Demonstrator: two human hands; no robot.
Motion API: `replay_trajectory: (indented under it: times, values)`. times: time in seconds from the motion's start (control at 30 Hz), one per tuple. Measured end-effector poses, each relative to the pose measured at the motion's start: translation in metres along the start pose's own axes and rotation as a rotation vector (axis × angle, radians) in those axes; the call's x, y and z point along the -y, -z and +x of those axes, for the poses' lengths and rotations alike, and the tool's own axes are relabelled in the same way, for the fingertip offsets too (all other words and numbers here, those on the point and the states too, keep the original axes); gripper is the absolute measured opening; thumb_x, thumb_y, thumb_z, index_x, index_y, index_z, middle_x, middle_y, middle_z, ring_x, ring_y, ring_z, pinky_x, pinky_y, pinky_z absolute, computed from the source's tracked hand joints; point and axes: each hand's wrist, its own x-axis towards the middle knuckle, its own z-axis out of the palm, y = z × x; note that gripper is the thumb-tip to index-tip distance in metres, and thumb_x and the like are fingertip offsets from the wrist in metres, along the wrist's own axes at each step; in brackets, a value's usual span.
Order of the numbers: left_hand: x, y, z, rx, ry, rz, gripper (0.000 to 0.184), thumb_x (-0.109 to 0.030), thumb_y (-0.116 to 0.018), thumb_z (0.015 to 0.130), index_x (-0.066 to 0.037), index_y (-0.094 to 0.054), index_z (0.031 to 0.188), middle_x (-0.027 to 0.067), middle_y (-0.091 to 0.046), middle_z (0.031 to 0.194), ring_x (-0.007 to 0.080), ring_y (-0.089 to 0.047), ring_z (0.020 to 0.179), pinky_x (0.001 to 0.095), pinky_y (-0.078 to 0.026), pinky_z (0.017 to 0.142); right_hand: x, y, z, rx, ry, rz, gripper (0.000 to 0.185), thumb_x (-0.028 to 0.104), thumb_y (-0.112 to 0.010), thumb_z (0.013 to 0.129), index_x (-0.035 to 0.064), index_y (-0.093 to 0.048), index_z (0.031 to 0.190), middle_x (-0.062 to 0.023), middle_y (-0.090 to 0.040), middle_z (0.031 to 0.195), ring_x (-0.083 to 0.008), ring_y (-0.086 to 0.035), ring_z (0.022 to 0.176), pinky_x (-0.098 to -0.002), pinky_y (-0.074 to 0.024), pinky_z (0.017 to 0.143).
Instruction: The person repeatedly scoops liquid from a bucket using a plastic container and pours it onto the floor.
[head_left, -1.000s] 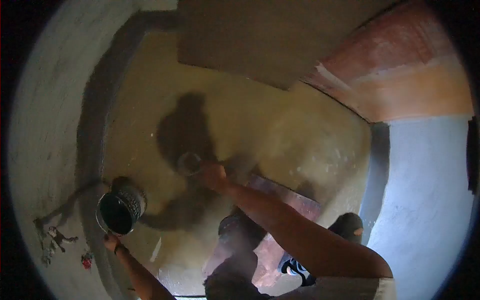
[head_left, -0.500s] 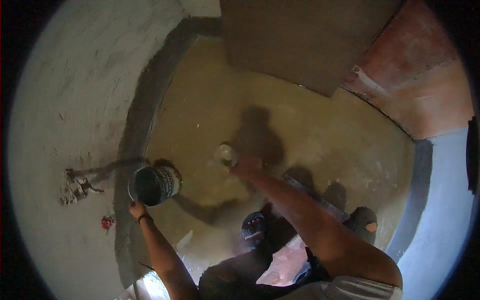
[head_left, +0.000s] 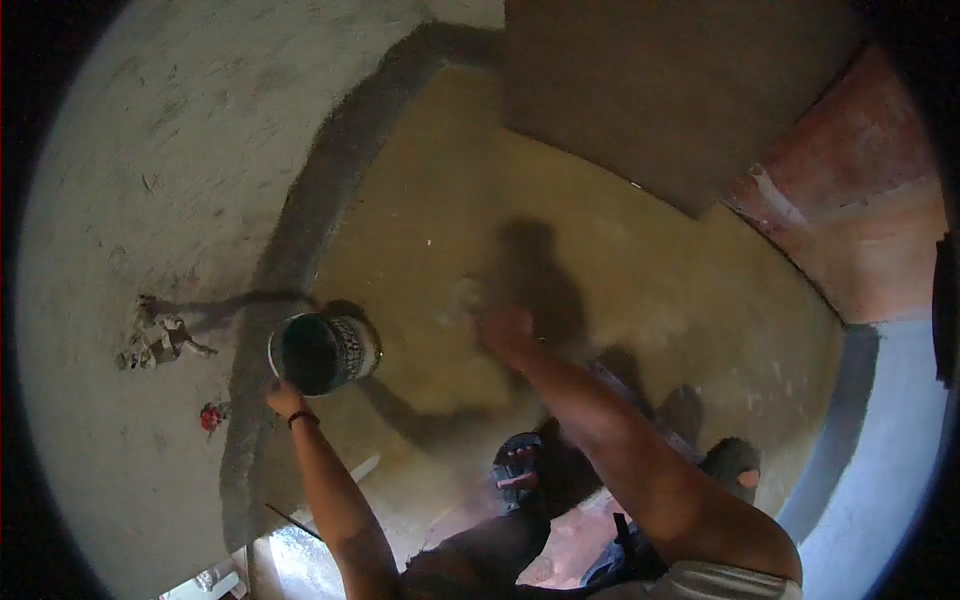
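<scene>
My left hand (head_left: 286,397) is closed on the rim of a bucket (head_left: 358,350), which tilts so that its dark green inside faces me. The bucket has dark print on its pale side and is held near the left wall. My right hand (head_left: 505,330) is closed and reaches low over the wet-looking yellowish floor (head_left: 640,270). At its fingers is a small pale round cup (head_left: 467,292), blurred and hard to tell from the floor. Where my right fingers grip it is hidden.
A brown board (head_left: 670,90) stands at the far side beside a reddish wall part (head_left: 850,150). A dark grey band (head_left: 300,220) runs along the foot of the pale left wall (head_left: 180,180). My sandalled foot (head_left: 517,468) is on the floor, near a long flat piece (head_left: 640,395).
The view has shifted, so board and walls sit differently. The bucket remains in my left hand, its opening turned more toward me. The cup at my right hand shows less distinctly.
</scene>
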Motion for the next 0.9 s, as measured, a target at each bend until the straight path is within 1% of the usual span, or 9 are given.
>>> replay_trajectory:
  times: [0.2,0.27,0.43,0.47,0.6,0.73,0.83,0.87,0.9]
  values:
    - [0.023,0.0,0.007,-0.022,-0.079,0.08,0.02,-0.015,-0.055,0.078,0.003,-0.061,0.086,0.0158,-0.063,0.083,0.0227,-0.058,0.071,0.036,-0.044,0.067,-0.013,-0.014,0.013,-0.073,0.047,-0.046,0.038,0.033,-0.046,0.08,0.0035,-0.06,0.101,-0.0171,-0.061,0.096,-0.0312,-0.059,0.091,-0.0459,-0.0442,0.078]
    - [0.016,0.001,0.003,0.09,0.021,0.04,0.03,-0.012,-0.056,0.077,0.009,-0.058,0.099,0.0195,-0.062,0.096,0.0268,-0.059,0.081,0.0369,-0.044,0.073,-0.028,-0.016,0.012,-0.184,0.114,-0.055,0.035,0.029,-0.044,0.083,0.0036,-0.061,0.099,-0.0169,-0.061,0.094,-0.0311,-0.059,0.09,-0.0462,-0.0446,0.077]
    - [0.016,-0.023,0.006,0.238,-0.189,-0.121,0.037,-0.015,-0.055,0.08,0.012,-0.053,0.105,0.0208,-0.059,0.099,0.0271,-0.057,0.088,0.0364,-0.043,0.079,-0.104,0.023,-0.027,-0.276,0.012,0.196,0.027,0.018,-0.041,0.085,0.0042,-0.061,0.097,-0.0172,-0.061,0.094,-0.031,-0.059,0.087,-0.0475,-0.0442,0.077]
    - [0.03,-0.045,0.015,0.265,-0.205,-0.233,0.037,-0.015,-0.055,0.08,0.012,-0.053,0.105,0.0209,-0.059,0.099,0.0272,-0.057,0.089,0.0364,-0.043,0.079,-0.124,0.038,-0.043,-0.271,-0.053,0.311,0.026,0.016,-0.041,0.085,0.0045,-0.06,0.098,-0.0176,-0.06,0.095,-0.0311,-0.058,0.087,-0.0479,-0.0437,0.077]
    - [-0.058,-0.063,-0.01,0.32,-0.451,0.133,0.038,-0.021,-0.055,0.08,0.009,-0.055,0.103,0.0191,-0.06,0.096,0.0247,-0.056,0.083,0.0351,-0.043,0.075,-0.254,0.085,-0.149,-0.419,-0.243,0.418,0.024,0.013,-0.043,0.083,0.0038,-0.06,0.097,-0.0181,-0.06,0.094,-0.0312,-0.059,0.085,-0.0468,-0.0445,0.076]
    - [-0.153,-0.053,-0.049,0.605,-0.593,-0.055,0.023,-0.02,-0.056,0.078,0.001,-0.051,0.074,0.0059,-0.049,0.067,0.0157,-0.043,0.064,0.0298,-0.035,0.06,-0.417,0.048,-0.306,-0.642,-0.04,-0.008,0.022,0.014,-0.048,0.081,0.0017,-0.061,0.094,-0.0186,-0.061,0.09,-0.0314,-0.059,0.083,-0.0439,-0.0473,0.072]
    - [-0.215,-0.069,-0.079,0.813,-0.709,-0.051,0.02,-0.018,-0.055,0.077,-0.003,-0.044,0.069,0.0012,-0.039,0.062,0.0129,-0.036,0.058,0.0281,-0.03,0.053,-0.386,0.066,-0.452,-0.38,-0.729,-0.071,0.019,0.015,-0.06,0.072,0.003,-0.064,0.086,-0.0164,-0.063,0.088,-0.0332,-0.06,0.083,-0.0433,-0.0486,0.07]
    - [-0.23,-0.083,-0.089,0.894,-0.829,-0.359,0.017,-0.013,-0.055,0.075,-0.002,-0.045,0.065,0.0007,-0.041,0.059,0.0117,-0.036,0.056,0.0283,-0.029,0.05,-0.375,0.065,-0.493,-0.31,-0.856,-0.017,0.018,0.013,-0.061,0.071,0.0031,-0.065,0.085,-0.0165,-0.063,0.088,-0.0329,-0.061,0.083,-0.0427,-0.0488,0.07]
    - [-0.257,-0.093,-0.104,0.932,-0.879,-0.353,0.017,-0.013,-0.055,0.075,-0.002,-0.045,0.065,0.0007,-0.041,0.059,0.0117,-0.036,0.056,0.0283,-0.029,0.05,-0.372,0.057,-0.533,-0.233,-0.983,0.028,0.018,0.012,-0.061,0.069,0.0032,-0.065,0.084,-0.0167,-0.063,0.088,-0.0326,-0.061,0.084,-0.0421,-0.049,0.07]
